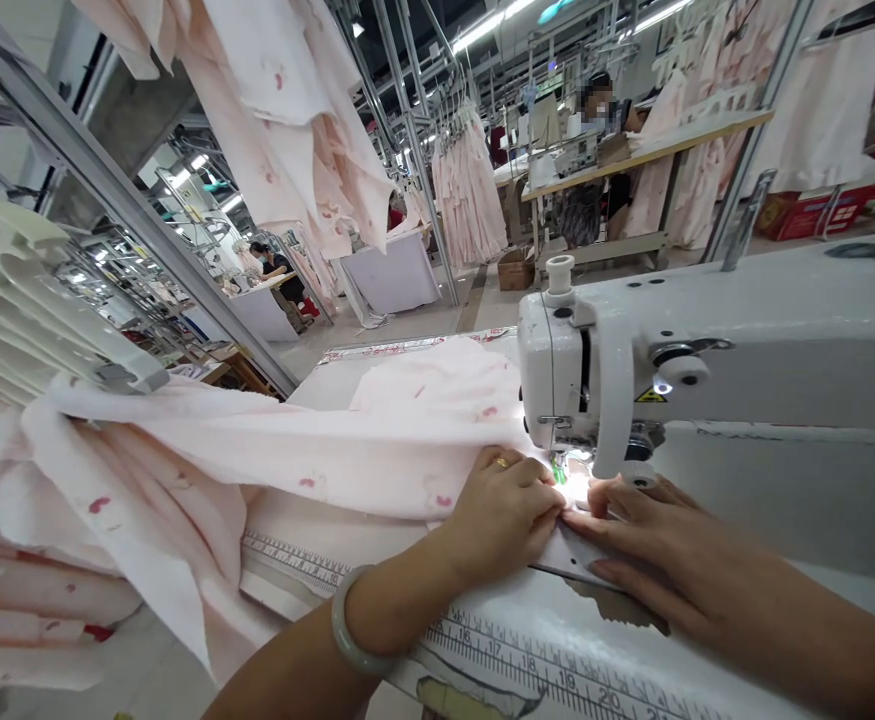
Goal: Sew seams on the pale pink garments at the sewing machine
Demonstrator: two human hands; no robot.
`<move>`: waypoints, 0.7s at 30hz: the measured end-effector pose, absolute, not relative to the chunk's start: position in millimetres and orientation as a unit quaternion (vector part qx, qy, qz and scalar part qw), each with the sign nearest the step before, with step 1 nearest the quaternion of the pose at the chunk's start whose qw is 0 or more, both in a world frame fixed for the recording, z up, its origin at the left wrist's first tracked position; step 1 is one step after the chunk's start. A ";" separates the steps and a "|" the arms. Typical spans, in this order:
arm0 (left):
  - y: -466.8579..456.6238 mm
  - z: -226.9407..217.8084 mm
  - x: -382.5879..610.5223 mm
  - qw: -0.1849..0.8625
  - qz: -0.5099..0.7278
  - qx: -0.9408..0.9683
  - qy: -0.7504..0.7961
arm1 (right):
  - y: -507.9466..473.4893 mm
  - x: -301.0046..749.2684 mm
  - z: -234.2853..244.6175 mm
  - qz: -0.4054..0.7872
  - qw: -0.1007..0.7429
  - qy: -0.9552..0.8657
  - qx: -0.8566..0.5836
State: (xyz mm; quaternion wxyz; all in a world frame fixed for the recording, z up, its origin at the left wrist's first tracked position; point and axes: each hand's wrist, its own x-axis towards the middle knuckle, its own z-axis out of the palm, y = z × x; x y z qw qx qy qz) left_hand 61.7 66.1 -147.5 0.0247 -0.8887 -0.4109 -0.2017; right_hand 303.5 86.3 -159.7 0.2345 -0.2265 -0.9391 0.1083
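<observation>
The left hand [504, 510] lies curled, knuckles up, pressing the pale pink fabric [317, 455] flat on the tabletop [842, 500] just in front of the sewing machine [707, 340]; a ring shows on one finger and a pale bangle [351, 630] circles the wrist. The right hand [632, 545] lies flat beside it, fingers stretched out, fingertips touching the left hand's and resting on the cloth's edge right below the lit needle area [568, 480]. Neither hand grips anything; both hold the cloth down. The fabric runs from under the machine head leftward, draping over the tabletop's left edge onto a heap of like pieces. A printed measuring tape [557, 665] runs along the tabletop's near edge under the wrists.
</observation>
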 end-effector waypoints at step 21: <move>62.4 -146.6 58.4 0.065 -0.102 -0.911 -0.395 | 92.3 307.9 -165.9 0.001 0.281 -0.933 -0.223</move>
